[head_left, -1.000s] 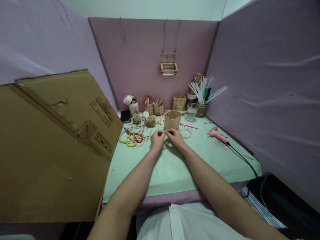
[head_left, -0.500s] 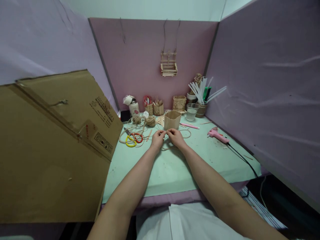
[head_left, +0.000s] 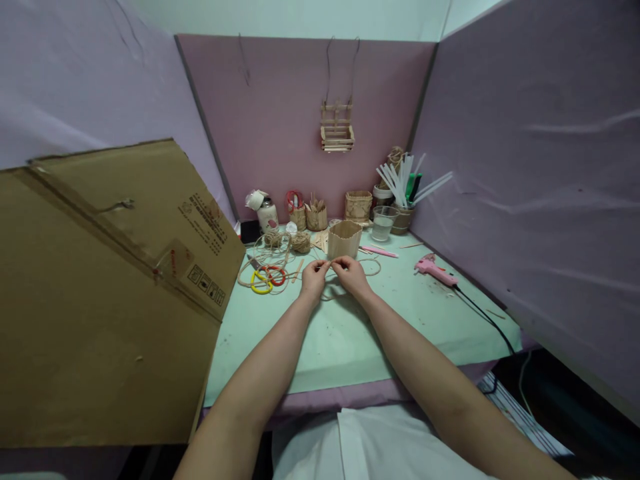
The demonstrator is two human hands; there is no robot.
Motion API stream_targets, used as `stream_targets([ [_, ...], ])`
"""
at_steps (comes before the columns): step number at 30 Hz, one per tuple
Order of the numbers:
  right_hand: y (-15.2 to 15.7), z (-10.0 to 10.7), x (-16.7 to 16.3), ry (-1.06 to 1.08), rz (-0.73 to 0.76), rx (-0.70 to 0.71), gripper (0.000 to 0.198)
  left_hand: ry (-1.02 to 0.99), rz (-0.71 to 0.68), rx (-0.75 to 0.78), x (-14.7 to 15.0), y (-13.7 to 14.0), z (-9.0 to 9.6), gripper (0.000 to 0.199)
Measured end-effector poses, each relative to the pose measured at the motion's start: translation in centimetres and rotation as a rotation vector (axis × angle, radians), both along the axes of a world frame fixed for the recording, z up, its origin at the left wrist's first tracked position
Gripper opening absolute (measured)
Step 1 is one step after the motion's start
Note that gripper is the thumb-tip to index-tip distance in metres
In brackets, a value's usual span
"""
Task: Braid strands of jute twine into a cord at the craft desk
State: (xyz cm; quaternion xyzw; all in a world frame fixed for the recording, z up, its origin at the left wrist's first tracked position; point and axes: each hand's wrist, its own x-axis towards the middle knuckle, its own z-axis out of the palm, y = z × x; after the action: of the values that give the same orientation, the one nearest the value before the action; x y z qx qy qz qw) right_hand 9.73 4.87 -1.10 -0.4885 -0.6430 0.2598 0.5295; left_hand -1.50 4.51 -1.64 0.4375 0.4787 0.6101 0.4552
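Observation:
My left hand (head_left: 315,279) and my right hand (head_left: 351,275) meet fingertip to fingertip over the middle of the table, both pinching a thin jute twine (head_left: 371,268). Loops of that twine lie on the cloth to the right of and below my fingers. Just behind the hands stands a wooden-stick holder (head_left: 345,241) with a wavy rim, upright and apart from my grip as far as I can see. The exact bit of twine between the fingertips is mostly hidden.
Scissors (head_left: 269,279) with red and yellow handles lie among tangled twine at left, near a twine ball (head_left: 301,242). A pink glue gun (head_left: 436,272) rests at right, its cord trailing off the edge. Behind are a plastic cup (head_left: 383,223) and a pink pen (head_left: 380,251). Cardboard (head_left: 110,300) stands at left.
Both hands stay in nearly the same place, fingertips still together on the twine. Only a very slight shift of the whole view shows.

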Motion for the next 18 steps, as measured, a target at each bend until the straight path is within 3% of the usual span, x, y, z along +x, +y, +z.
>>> stream_targets([
  [6, 0.1, 0.1, 0.3, 0.047, 0.009, -0.071, 0.026, 0.017, 0.06, 0.014, 0.0, -0.3, 0.5, 0.019],
  [11, 0.2, -0.2, 0.2, 0.031, -0.013, -0.045, 0.023, -0.014, 0.071, -0.039, 0.2, -0.8, 1.1, 0.015],
  [15, 0.0, -0.3, -0.1, -0.01, -0.045, 0.012, 0.02, -0.129, 0.05, -0.114, 0.6, -0.9, 1.1, 0.013],
  [18, -0.3, -0.1, -0.2, -0.066, -0.05, 0.065, 0.018, -0.304, -0.044, -0.236, 0.6, -0.8, 1.2, 0.013],
])
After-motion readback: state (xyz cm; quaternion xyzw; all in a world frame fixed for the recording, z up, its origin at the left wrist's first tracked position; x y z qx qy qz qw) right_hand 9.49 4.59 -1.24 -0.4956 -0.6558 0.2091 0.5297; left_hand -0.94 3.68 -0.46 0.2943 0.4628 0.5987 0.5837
